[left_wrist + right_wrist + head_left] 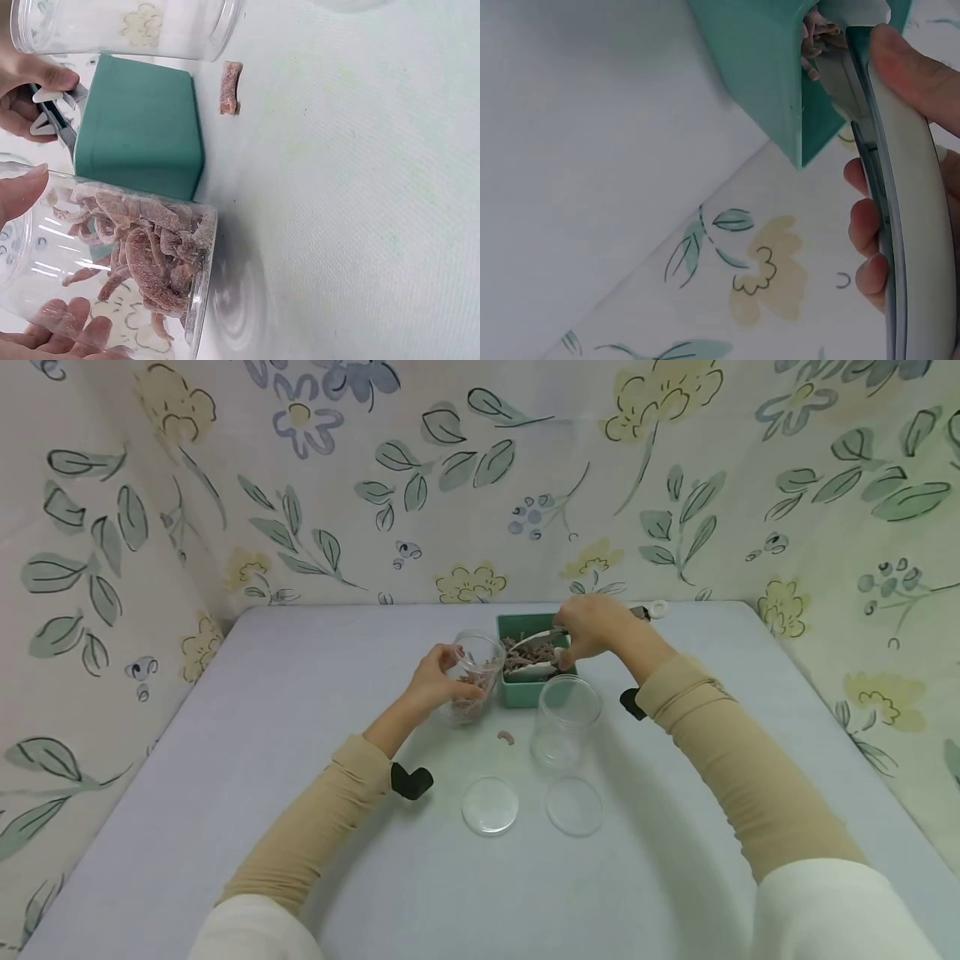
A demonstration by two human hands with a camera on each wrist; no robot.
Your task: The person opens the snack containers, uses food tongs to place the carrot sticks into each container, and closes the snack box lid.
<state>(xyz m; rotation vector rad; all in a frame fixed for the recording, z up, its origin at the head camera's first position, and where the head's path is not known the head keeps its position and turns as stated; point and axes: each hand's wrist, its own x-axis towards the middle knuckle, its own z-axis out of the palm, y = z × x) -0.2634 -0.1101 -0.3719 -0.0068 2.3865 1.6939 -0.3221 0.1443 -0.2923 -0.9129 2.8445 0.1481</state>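
My left hand (441, 680) grips a clear plastic jar (486, 670), thumb on one side and fingers on the other. Wrinkled reddish-brown dried pieces (154, 259) fill its lower part, seen through the wall in the left wrist view. The jar leans slightly toward a green box (521, 696) holding more such pieces. Over that box, my right hand (596, 628) holds tongs (907, 187) with pale handles, fingers curled round them. The white tong tips (534, 669) are spread among the pieces; whether they pinch one is unclear.
A second clear jar (564, 735) stands before the box. Two clear round lids, a left lid (490, 807) and a right lid (574, 807), lie nearer me. One loose dried piece (506, 737) lies on the white table (360, 693). Floral cloth (480, 527) hangs behind.
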